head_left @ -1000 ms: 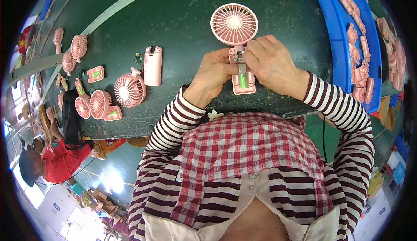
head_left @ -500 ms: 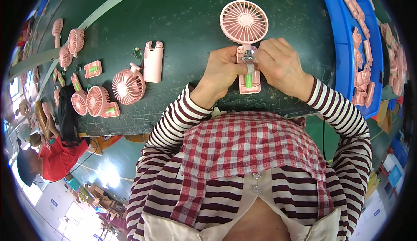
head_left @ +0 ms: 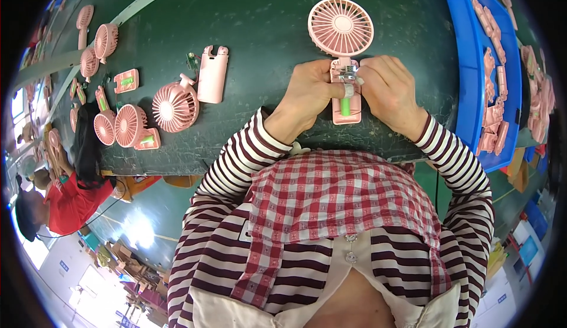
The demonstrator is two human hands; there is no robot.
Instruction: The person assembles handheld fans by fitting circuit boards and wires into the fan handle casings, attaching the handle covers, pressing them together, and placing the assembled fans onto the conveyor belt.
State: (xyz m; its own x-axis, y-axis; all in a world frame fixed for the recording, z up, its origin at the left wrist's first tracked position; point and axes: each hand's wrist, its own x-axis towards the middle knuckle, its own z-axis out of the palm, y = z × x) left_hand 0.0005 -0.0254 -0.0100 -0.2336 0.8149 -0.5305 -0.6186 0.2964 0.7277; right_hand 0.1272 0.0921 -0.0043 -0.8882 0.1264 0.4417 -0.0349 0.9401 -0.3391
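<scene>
head view: you should find the fan (head_left: 341, 26) light and stiff, its bare board (head_left: 348, 74) fragile; best held by the handle's (head_left: 355, 107) sides. it lies between your hands, handle toward you. left hand (head_left: 308, 88) pinches the handle's left edge; right hand (head_left: 387, 88) curls at its right, fingers bunched, grip unclear.

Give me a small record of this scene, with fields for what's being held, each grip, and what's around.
Held thing: pink fan, its handle open, a green cylinder showing inside
Left grip: closed on the handle, thumb over its face
Right grip: fingers bent at the handle's upper end; what they pinch is unclear
Left side: pink casing and other fans on a green table
Right side: blue bin holding pink parts
</scene>
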